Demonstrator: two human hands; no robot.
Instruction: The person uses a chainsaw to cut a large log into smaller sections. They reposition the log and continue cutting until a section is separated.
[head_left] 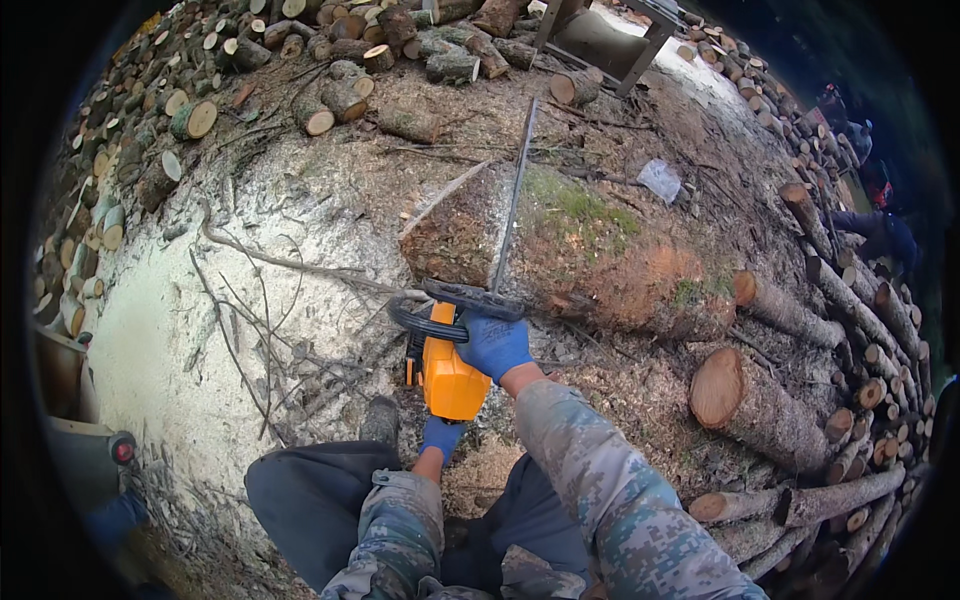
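Observation:
My right hand (492,345), in a blue glove, grips the top handle area of an orange and black chainsaw (455,375). My left hand (440,438), also gloved in blue, is wrapped round the handle at the saw's near end, partly hidden by the orange body. The long bar (515,195) points away from me, sunk in a pale, sawdust-lined cut across a thick log (610,260) with rough bark and green moss. The log's shorter section (440,240) lies left of the bar.
Cut rounds (200,120) are piled behind and left; long logs (750,410) stack along the right. A metal frame (640,45) stands at the back. Branches (265,330) and a plastic bag (660,178) lie on the sawdust. People (880,230) are at far right.

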